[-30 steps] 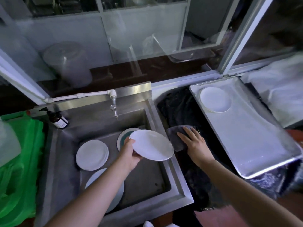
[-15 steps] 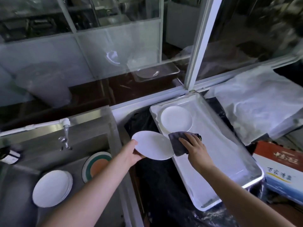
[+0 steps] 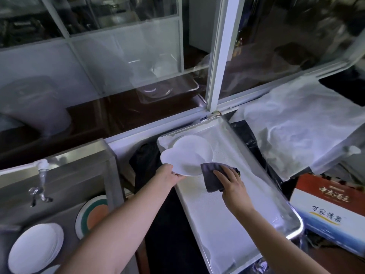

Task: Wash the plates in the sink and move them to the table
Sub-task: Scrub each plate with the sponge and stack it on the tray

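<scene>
Both hands are busy: left hand (image 3: 167, 176) gripping the plate (image 3: 182, 163) just above the tray (image 3: 221, 214), right hand (image 3: 230, 181) pressing a cloth (image 3: 212, 176) against its near edge.

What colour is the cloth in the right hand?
Dark grey cloth, held by the right hand; the head view shows it.

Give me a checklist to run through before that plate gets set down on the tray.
1. Left hand grips the held white plate at its near rim: ok.
2. Right hand holds the grey cloth against the plate: ok.
3. Plate is over the metal tray: ok.
4. Bare tray surface is free nearer than the plate already on the tray: ok.
5. Held plate is wiped dry: cannot tell.
6. Sink emptied: not ok, the white plates and the orange and green plate remain.
</scene>
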Demonstrator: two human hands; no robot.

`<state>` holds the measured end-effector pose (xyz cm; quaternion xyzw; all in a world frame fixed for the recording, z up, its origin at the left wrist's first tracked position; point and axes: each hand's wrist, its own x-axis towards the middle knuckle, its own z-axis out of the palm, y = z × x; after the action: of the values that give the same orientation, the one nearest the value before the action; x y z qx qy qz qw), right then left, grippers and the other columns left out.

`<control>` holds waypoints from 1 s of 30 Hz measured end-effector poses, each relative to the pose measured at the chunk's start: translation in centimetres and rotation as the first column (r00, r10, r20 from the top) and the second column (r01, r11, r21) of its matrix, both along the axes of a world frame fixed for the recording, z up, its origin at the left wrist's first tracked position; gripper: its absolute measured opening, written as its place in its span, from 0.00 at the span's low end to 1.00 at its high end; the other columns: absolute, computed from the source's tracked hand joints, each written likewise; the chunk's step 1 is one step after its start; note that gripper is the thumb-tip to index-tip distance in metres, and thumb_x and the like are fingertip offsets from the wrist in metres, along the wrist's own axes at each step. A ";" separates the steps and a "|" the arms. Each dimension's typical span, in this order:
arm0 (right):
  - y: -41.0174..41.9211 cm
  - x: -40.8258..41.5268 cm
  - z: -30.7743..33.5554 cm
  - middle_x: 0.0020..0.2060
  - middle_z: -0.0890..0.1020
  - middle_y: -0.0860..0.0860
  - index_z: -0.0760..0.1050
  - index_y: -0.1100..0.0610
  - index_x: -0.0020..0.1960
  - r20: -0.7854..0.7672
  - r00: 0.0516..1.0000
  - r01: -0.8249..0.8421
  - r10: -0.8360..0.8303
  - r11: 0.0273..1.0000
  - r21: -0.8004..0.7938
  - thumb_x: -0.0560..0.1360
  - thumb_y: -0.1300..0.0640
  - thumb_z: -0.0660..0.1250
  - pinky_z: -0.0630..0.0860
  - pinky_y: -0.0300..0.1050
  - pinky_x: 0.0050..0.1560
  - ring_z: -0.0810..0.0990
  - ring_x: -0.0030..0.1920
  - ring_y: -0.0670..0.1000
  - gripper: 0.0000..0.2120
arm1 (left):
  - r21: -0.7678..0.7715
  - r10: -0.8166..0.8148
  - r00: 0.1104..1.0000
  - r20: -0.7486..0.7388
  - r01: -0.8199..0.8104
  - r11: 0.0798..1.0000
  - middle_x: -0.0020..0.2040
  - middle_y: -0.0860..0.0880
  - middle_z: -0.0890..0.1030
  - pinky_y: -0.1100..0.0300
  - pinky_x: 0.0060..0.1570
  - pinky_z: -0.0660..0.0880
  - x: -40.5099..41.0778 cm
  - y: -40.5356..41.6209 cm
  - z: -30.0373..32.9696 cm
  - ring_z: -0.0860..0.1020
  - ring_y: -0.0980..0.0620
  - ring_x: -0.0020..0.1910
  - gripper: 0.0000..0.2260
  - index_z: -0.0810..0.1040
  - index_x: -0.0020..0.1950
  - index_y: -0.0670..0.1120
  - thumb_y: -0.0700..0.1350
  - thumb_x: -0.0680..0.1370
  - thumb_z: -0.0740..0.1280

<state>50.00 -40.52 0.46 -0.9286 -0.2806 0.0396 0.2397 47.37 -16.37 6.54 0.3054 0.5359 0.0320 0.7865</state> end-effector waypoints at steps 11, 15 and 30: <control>-0.8 0.3 -2.0 0.70 0.74 0.59 0.77 0.59 0.68 -0.011 0.999 0.043 -0.043 0.997 0.060 0.61 0.78 0.69 0.78 0.62 0.59 0.73 0.67 0.66 0.36 | 0.036 0.001 0.996 -0.085 0.003 0.999 0.59 0.41 0.77 0.42 0.50 0.77 3.6 -0.9 -3.9 0.78 0.42 0.49 0.17 0.74 0.66 0.42 0.31 0.81 0.56; -1.0 -0.1 -2.5 0.69 0.75 0.59 0.78 0.59 0.67 -0.024 0.998 0.062 -0.060 0.997 0.050 0.59 0.79 0.70 0.79 0.63 0.57 0.75 0.66 0.66 0.38 | 0.056 0.041 0.996 -0.084 -0.036 0.998 0.61 0.41 0.79 0.48 0.53 0.77 4.2 -1.1 -4.1 0.79 0.43 0.50 0.19 0.74 0.69 0.42 0.32 0.79 0.59; 1.3 -1.7 -3.0 0.74 0.69 0.54 0.74 0.55 0.71 -0.116 0.993 0.004 0.002 0.999 0.046 0.64 0.78 0.63 0.81 0.56 0.50 0.70 0.69 0.60 0.38 | 0.153 -0.141 0.982 -0.124 0.159 0.975 0.31 0.50 0.68 0.62 0.33 0.64 0.7 1.6 -3.9 0.63 0.53 0.27 0.05 0.75 0.42 0.46 0.37 0.75 0.62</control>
<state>48.35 -39.19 -2.54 -0.9191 -0.2666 0.0868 0.2769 48.12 -14.76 2.69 0.4094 0.5502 -0.0012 0.7278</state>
